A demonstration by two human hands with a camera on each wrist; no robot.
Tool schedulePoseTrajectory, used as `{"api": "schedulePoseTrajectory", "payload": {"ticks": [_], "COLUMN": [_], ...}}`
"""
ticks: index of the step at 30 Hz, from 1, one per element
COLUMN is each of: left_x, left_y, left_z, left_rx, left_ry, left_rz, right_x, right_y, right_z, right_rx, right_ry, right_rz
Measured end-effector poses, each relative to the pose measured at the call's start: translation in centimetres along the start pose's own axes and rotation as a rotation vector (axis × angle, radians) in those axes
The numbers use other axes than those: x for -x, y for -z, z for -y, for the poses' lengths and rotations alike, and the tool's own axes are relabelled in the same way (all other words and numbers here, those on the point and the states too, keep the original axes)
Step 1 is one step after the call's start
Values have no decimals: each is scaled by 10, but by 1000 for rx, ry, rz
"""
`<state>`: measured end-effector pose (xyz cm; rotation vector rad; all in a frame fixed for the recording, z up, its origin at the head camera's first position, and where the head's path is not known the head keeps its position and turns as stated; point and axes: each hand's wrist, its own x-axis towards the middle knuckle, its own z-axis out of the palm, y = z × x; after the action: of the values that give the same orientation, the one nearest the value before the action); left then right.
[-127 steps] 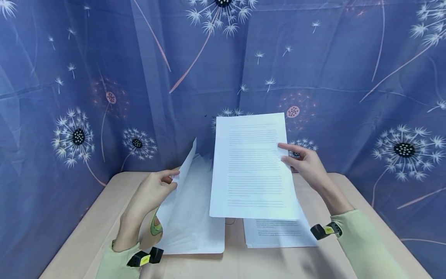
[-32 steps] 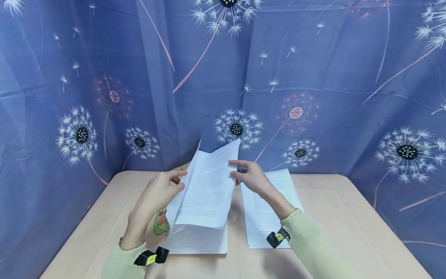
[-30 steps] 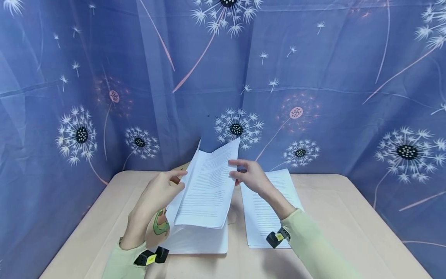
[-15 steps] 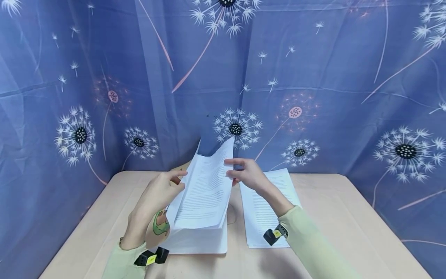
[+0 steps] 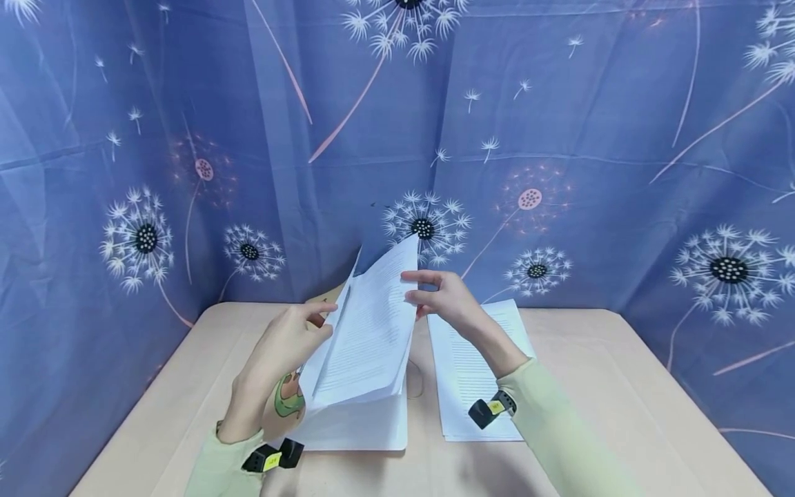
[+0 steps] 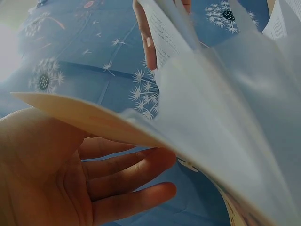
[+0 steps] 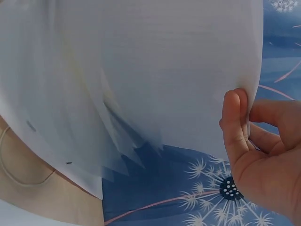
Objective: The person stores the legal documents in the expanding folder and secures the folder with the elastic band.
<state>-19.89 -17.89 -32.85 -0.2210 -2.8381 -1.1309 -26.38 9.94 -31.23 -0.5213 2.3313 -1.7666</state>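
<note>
A display folder (image 5: 373, 428) with clear plastic sleeves (image 6: 211, 103) lies spread on the table, its cover (image 6: 89, 115) raised on the left. My left hand (image 5: 279, 352) pinches that raised cover between thumb and fingers. Over the folder, my right hand (image 5: 450, 304) pinches the right edge of a printed paper sheet (image 5: 373, 331), which stands tilted and bowed. The sheet's left edge lies against the cover and sleeves; I cannot tell whether it is inside a sleeve. In the right wrist view, thumb and fingers grip the sheet (image 7: 183, 70) from both sides.
A stack of printed papers (image 5: 462, 373) lies right of the folder, partly under my right forearm. Between them, a thin loop (image 5: 415, 379) shows on the beige table (image 5: 596, 400). A blue dandelion-patterned curtain (image 5: 348, 207) hangs behind.
My right hand has carried the sheet from over the paper stack leftward to the folder. In the last second it shifts slightly left and up, the sheet tilting more. The left hand keeps the cover.
</note>
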Motion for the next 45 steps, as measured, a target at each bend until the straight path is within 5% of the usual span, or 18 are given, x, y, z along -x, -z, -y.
{"api": "schedulePoseTrajectory", "payload": {"ticks": [31,45], "left_x": [0,-1], "left_y": [-4,-2], "left_z": [-1,-3], "left_rx": [-15,-20], "left_ry": [-26,-17], "left_rz": [-25,-28], "right_x": [-15,-11], "right_y": [-53,-44], "right_z": [-35,-43], "right_rx": [26,-89], "right_ry": [18,-1], "right_rz": [56,41]}}
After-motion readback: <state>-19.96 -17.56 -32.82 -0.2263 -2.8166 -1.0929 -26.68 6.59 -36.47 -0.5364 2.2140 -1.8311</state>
